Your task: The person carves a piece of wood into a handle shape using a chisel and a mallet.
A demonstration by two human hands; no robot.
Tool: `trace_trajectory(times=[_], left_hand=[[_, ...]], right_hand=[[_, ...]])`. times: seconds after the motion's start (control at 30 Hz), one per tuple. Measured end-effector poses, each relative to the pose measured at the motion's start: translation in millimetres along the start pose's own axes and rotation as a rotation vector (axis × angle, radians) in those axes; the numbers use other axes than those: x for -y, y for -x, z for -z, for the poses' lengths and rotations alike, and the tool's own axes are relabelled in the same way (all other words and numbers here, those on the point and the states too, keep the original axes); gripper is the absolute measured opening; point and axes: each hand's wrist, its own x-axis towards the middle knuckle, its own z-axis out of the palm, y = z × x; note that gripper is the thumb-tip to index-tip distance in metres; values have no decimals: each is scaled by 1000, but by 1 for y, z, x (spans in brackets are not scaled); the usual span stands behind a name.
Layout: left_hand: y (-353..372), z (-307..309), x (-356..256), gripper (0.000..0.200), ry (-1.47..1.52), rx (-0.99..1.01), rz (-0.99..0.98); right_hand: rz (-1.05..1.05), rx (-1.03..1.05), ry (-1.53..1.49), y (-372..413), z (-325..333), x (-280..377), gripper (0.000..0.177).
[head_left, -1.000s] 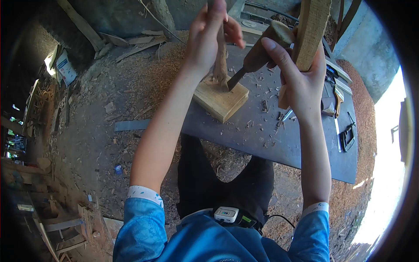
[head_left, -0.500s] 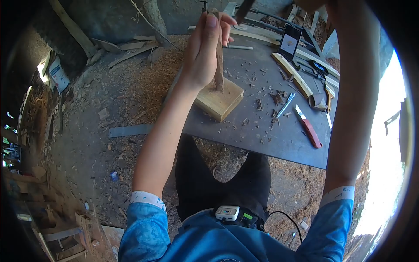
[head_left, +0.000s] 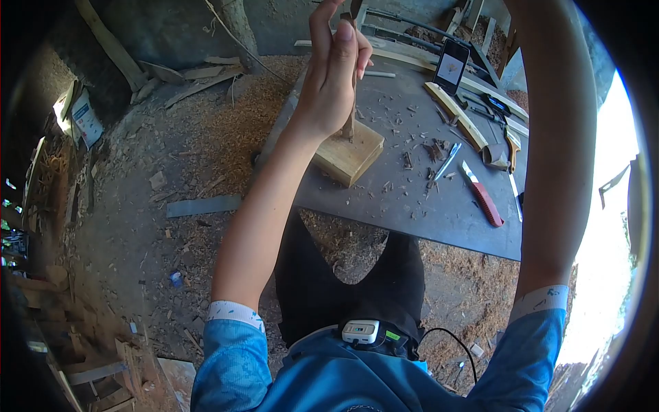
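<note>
At the left end of the dark table (head_left: pixel 425 213), our left hand (head_left: pixel 335 75) is wrapped tight around a thin wooden stick (head_left: pixel 349 126). It holds the stick upright with the lower end planted on a pale wooden block (head_left: pixel 357 156). Our guess is the block gives a firm base and spares the tabletop, and the high grip stops the stick tipping. The right arm (head_left: pixel 552 137) points up toward 12 o'clock and runs out the top of the frame. That leaves the right hand out of sight, so we can't say if it's open or closed on anything. The two arms are well apart.

Surface-wise, chips and shavings are scattered from the block out toward 3 o'clock. A phone (head_left: pixel 452 66) is propped at roughly 1 o'clock from the block with its screen facing us, probably so it's easy to glance at. A red-handled knife (head_left: pixel 484 200) lies at about 4 o'clock, with a blue pen-like thing (head_left: pixel 447 162) between it and the block and a long wooden slat (head_left: pixel 456 113) beyond. Off toward 9 o'clock there's a dirt floor (head_left: pixel 137 226) with sawdust and scrap boards, so it looks like an open-air workshop.
</note>
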Motion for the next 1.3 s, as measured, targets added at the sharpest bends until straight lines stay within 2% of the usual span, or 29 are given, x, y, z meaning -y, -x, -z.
trace_trajectory(times=[0.23,0.43,0.53,0.63,0.83,1.13,1.3], left_hand=[[-1,-2,1,57,26,-4,-12],[-2,0,-3,59,67,40,99],[-9,-2,-8,63,100,22,85],[-13,-2,-11,66,262,-15,205],[-21,-1,-22,70,-4,-11,123],[-22,-4,-17,60,-118,1,26],[-23,-4,-15,60,-147,-27,38]], right_hand=[[26,16,1,-2,-5,0,29],[36,27,7,0,-6,-1,30],[45,30,5,0,-8,-2,30],[54,30,1,-1,-10,-3,30],[70,26,4,-1,-9,-6,31],[97,26,0,-1,-13,-8,31],[106,35,-3,0,-16,-11,32]])
